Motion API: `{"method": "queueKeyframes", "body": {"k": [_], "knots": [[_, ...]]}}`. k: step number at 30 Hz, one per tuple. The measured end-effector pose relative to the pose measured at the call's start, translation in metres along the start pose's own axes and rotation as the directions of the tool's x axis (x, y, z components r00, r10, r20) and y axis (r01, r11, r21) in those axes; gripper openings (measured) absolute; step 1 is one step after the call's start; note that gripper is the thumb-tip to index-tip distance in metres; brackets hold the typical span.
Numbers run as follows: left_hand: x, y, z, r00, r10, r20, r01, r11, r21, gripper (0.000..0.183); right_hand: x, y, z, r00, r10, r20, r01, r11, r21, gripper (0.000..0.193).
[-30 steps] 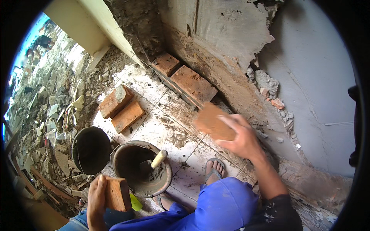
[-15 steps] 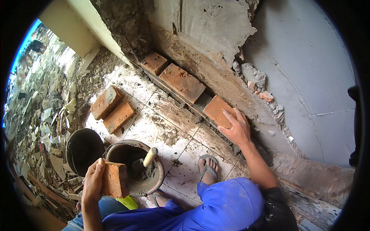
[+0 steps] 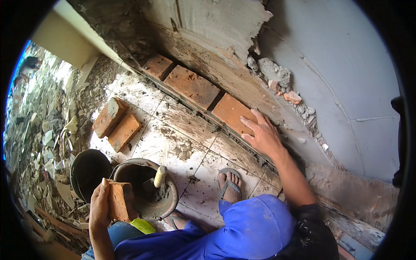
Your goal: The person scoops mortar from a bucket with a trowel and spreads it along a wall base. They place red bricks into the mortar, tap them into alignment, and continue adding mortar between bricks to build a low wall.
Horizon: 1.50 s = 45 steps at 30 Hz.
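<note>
My right hand [image 3: 263,135] lies on the right end of an orange brick [image 3: 233,113] in a row along the wall's foot. Its fingers are spread over the top, the thumb near the front edge. A narrow dark gap parts this brick from a darker brick [image 3: 191,86]; beyond that sits a shorter brick piece [image 3: 158,66]. At lower left, my left hand [image 3: 100,203] grips another brick [image 3: 120,201] over the near rim of a mortar bucket [image 3: 173,200]. A trowel with a pale handle [image 3: 160,176] stands in that bucket.
A dark bucket [image 3: 89,171] stands left of the mortar bucket. Two loose bricks [image 3: 109,117] [image 3: 125,132] lie on the tiled floor. A string line runs along the row's front. Rubble [image 3: 52,143] covers the far left; broken masonry [image 3: 277,73] lines the wall. My sandalled foot [image 3: 229,186] is near the row.
The brick under my right hand has slid left along the row, narrowing the gap to the darker brick. My left hand still holds its brick. The whole view has shifted slightly.
</note>
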<state>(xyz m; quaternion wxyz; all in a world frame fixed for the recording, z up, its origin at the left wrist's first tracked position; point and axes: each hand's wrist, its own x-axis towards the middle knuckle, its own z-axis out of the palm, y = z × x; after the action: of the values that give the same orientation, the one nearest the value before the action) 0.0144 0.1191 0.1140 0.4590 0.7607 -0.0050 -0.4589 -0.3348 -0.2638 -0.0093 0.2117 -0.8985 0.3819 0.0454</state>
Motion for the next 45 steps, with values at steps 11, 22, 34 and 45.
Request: {"method": "queueKeyframes", "body": {"k": [11, 22, 34, 45], "knots": [[0.005, -0.002, -0.002, 0.998, 0.045, -0.033, -0.042, 0.995, 0.085, 0.050, -0.006, 0.007, -0.002, 0.999, -0.035, -0.041, 0.036, 0.999, 0.028, 0.066], [0.015, 0.000, 0.001, 0.986, -0.095, -0.140, 0.076, 0.988, -0.137, 0.053, -0.003, 0.017, 0.012, 0.999, -0.026, -0.019, 0.027, 0.998, 0.061, 0.073], [0.004, 0.005, -0.003, 0.997, 0.014, -0.074, -0.022, 0.995, -0.098, 0.048, 0.019, -0.011, 0.008, 0.993, -0.059, -0.102, 0.059, 0.998, -0.009, 0.055], [-0.027, -0.010, -0.036, 0.989, 0.022, -0.143, -0.045, 0.987, -0.157, 0.046, 0.036, -0.020, 0.001, 0.997, -0.077, -0.019, 0.077, 0.997, 0.004, 0.048]]}}
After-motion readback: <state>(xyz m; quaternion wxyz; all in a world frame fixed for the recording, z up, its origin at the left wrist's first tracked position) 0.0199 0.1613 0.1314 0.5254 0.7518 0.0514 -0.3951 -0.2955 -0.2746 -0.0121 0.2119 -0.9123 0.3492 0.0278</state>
